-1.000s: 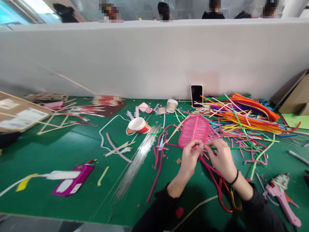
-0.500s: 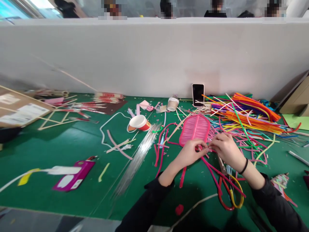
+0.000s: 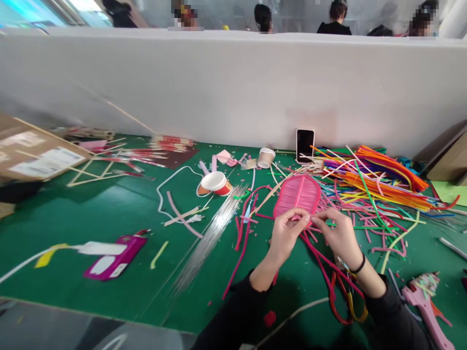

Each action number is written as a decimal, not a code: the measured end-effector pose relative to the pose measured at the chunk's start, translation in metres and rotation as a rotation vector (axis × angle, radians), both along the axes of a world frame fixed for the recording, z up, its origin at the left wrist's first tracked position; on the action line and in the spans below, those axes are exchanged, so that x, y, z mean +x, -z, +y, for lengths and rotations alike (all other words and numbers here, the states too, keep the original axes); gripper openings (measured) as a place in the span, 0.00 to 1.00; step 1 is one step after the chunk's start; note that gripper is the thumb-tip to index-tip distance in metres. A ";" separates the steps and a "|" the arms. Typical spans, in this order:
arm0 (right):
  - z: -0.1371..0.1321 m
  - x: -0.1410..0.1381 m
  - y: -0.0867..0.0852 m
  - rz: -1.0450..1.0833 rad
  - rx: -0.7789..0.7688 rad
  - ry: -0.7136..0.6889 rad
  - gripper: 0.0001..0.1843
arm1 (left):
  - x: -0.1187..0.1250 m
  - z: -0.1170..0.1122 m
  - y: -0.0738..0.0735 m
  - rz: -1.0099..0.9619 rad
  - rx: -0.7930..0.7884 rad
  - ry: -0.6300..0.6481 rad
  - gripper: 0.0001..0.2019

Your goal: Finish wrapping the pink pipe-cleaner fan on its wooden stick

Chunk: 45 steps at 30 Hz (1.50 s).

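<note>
A flat pink oval piece [image 3: 297, 194], edged and divided down the middle by what look like pink pipe cleaners, stands at the tips of my hands. My left hand [image 3: 290, 233] is closed at its lower end, thumb and index finger pinched on it. Close beside, the fingers of my right hand [image 3: 337, 238] are pinched together, nearly touching the left fingertips; what lies between them is too small to make out. Pink pipe cleaners [image 3: 321, 260] trail down from under the hands. Scissors with red and yellow handles [image 3: 350, 304] lie below my right wrist, partly covered.
Bundles of coloured pipe cleaners [image 3: 386, 177] are heaped at right, by a propped phone [image 3: 305, 146]. A pink glue gun [image 3: 423, 301] lies lower right. Leftward are clear thin rods [image 3: 215, 233], a paper cup [image 3: 217, 183], a purple case [image 3: 116, 257] and a cardboard box [image 3: 40, 155].
The view has shifted slightly, bringing the glue gun in at lower right. My hands stay by the oval's lower end; the right fingers have straightened a little, and the left hand has turned more upright.
</note>
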State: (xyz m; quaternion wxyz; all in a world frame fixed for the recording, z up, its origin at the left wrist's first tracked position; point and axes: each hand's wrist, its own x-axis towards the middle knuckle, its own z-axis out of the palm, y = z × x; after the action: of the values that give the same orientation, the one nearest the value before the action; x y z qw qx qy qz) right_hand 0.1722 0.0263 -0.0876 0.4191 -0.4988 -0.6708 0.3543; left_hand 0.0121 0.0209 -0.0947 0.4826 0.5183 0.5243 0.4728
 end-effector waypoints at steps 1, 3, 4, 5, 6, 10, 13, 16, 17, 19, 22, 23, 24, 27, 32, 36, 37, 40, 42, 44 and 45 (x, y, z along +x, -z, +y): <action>0.000 0.000 0.002 0.033 -0.029 0.003 0.08 | -0.001 -0.001 0.001 -0.005 -0.011 -0.004 0.13; 0.003 0.003 0.003 0.048 -0.055 -0.014 0.10 | -0.005 0.000 -0.001 0.004 -0.041 0.036 0.14; 0.005 0.006 0.001 0.047 -0.064 -0.024 0.09 | -0.009 0.001 -0.002 0.013 -0.055 0.074 0.14; 0.007 0.010 -0.002 0.034 -0.068 -0.039 0.08 | -0.012 0.003 -0.005 0.023 -0.065 0.116 0.13; 0.009 0.013 -0.006 0.007 -0.066 -0.060 0.06 | -0.016 0.005 -0.008 0.031 -0.071 0.155 0.13; 0.016 0.021 -0.024 -0.164 -0.018 -0.201 0.05 | -0.023 0.010 -0.016 0.083 -0.079 0.288 0.10; 0.018 0.021 -0.030 -0.220 0.005 -0.245 0.06 | -0.021 0.012 -0.016 0.117 -0.085 0.344 0.10; 0.016 0.018 -0.028 -0.195 0.003 -0.209 0.05 | -0.017 0.012 -0.014 0.082 -0.069 0.309 0.10; 0.015 0.017 -0.026 -0.177 -0.001 -0.189 0.05 | -0.016 0.011 -0.014 0.064 -0.060 0.289 0.10; 0.010 0.014 -0.021 -0.123 -0.015 -0.135 0.06 | -0.014 0.011 -0.014 0.029 -0.045 0.246 0.10; 0.002 0.006 -0.010 -0.041 -0.034 -0.054 0.05 | -0.011 0.010 -0.010 -0.018 -0.035 0.175 0.10; 0.000 0.002 -0.005 -0.021 -0.038 -0.033 0.04 | -0.010 0.008 -0.006 -0.032 -0.033 0.143 0.10; -0.003 -0.002 0.000 -0.006 -0.041 -0.013 0.04 | -0.008 0.007 -0.002 -0.044 -0.031 0.107 0.10; -0.006 -0.011 0.015 0.020 -0.045 0.061 0.08 | -0.005 0.001 0.011 -0.060 -0.034 0.002 0.11; -0.001 -0.003 0.019 -0.031 -0.011 0.027 0.06 | -0.017 -0.003 0.012 0.006 -0.077 0.125 0.12; 0.005 0.008 0.002 -0.106 0.036 -0.147 0.07 | -0.026 0.000 0.001 0.050 -0.060 0.227 0.10; 0.007 0.010 -0.001 -0.147 0.060 -0.186 0.07 | -0.026 0.001 0.000 0.058 -0.052 0.238 0.10; 0.010 0.011 -0.009 -0.329 0.177 -0.265 0.08 | -0.023 0.002 -0.001 0.081 -0.035 0.257 0.09; 0.011 0.011 -0.011 -0.431 0.262 -0.295 0.08 | -0.021 0.001 -0.001 0.097 -0.026 0.262 0.08; 0.011 0.011 -0.013 -0.483 0.321 -0.310 0.09 | -0.020 0.000 -0.001 0.102 -0.012 0.251 0.07; 0.010 0.011 -0.014 -0.482 0.335 -0.308 0.10 | -0.019 -0.001 -0.002 0.096 -0.003 0.240 0.07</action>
State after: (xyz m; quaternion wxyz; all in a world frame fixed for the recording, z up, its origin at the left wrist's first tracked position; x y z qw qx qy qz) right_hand 0.1836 0.0361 -0.0734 0.2660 -0.3853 -0.8671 0.1699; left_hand -0.0074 0.0198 -0.0927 0.5107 0.5987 0.4817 0.3856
